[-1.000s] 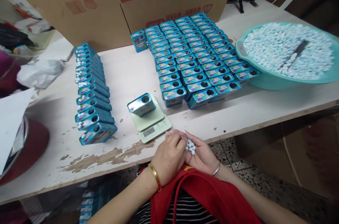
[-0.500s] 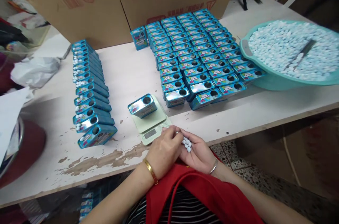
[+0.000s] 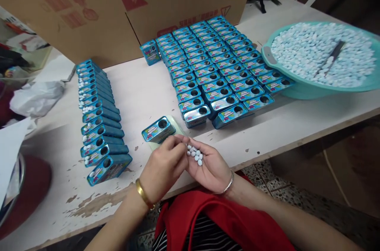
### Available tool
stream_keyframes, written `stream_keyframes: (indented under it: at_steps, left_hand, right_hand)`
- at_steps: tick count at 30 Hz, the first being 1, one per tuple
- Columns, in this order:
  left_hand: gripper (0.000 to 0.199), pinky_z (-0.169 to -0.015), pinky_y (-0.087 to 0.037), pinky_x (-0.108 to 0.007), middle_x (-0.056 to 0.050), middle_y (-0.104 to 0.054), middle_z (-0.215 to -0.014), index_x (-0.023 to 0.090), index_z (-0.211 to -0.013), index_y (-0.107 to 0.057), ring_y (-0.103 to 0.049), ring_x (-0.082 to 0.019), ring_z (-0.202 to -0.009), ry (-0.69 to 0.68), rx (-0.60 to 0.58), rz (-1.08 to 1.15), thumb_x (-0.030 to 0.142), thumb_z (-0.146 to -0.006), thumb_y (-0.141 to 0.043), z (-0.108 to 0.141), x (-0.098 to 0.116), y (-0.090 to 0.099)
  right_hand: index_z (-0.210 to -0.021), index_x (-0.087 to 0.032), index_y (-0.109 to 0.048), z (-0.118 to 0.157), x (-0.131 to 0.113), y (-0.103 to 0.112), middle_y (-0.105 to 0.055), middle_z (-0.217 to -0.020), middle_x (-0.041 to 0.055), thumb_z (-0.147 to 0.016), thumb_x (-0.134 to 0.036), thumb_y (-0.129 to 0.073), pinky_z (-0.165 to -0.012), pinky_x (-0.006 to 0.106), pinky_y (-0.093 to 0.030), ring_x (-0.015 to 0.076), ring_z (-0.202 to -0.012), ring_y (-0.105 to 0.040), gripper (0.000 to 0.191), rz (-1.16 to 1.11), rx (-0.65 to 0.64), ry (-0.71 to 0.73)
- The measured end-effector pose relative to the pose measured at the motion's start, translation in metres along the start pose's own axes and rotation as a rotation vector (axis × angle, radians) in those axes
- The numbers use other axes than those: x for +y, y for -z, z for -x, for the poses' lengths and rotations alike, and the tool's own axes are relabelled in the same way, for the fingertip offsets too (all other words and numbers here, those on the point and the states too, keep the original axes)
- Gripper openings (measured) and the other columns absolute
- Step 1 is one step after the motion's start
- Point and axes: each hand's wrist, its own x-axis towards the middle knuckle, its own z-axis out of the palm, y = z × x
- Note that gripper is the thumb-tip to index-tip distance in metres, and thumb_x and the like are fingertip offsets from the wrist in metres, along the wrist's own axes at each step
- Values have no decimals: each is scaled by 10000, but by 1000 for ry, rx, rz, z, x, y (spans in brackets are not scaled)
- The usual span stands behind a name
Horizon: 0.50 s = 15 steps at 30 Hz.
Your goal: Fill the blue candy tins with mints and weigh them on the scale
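My right hand (image 3: 210, 170) is palm up with curled fingers, cupping several small pale-blue candies (image 3: 195, 153). Bent over its fingers, my left hand (image 3: 164, 164) is closed in a pinch beside the candies; whatever it grips is hidden. Just beyond my hands, a blue tin (image 3: 158, 130) with a round opening in its top stands on a pale-green scale (image 3: 175, 123). My hands cover the front of that scale, display included.
A row of blue tins (image 3: 102, 114), with candies lying on many tops, stands at left. A larger block of tins (image 3: 219, 71) fills the middle. At right is a turquoise basin (image 3: 303, 90) of candies holding a dark tool (image 3: 334, 55). A cardboard box (image 3: 166, 1) stands behind.
Both hands have moved forward and left in the view, now covering the scale's front and display. More of the candies in my right palm shows. The camera view has shifted slightly.
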Motion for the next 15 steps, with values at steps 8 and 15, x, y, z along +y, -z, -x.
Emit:
stream_keyframes:
  at_steps: [8, 15]
  left_hand:
    - [96, -631, -474, -218, 3, -604, -792, 185, -814, -603, -558, -83, -667, 213, 217, -38, 249, -829, -533, -29, -29, 42]
    - [199, -707, -494, -231, -17, -635, -877, 186, -1039, -594, -596, -103, -758, 98, 108, -118, 242, -859, -533, -24, -28, 46]
  right_hand:
    - [-1086, -89, -583, -4, -5, -5, -644, -1156, 121, -940, -202, -373, -1030, 310, -426, 161, -1150, -581, 279, -48, 21, -43]
    - [-1130, -111, -587, 5, -6, 10, -639, -1182, 108, -945, -236, -387, -1005, 300, -447, 171, -1143, -590, 300, -15, 51, -40]
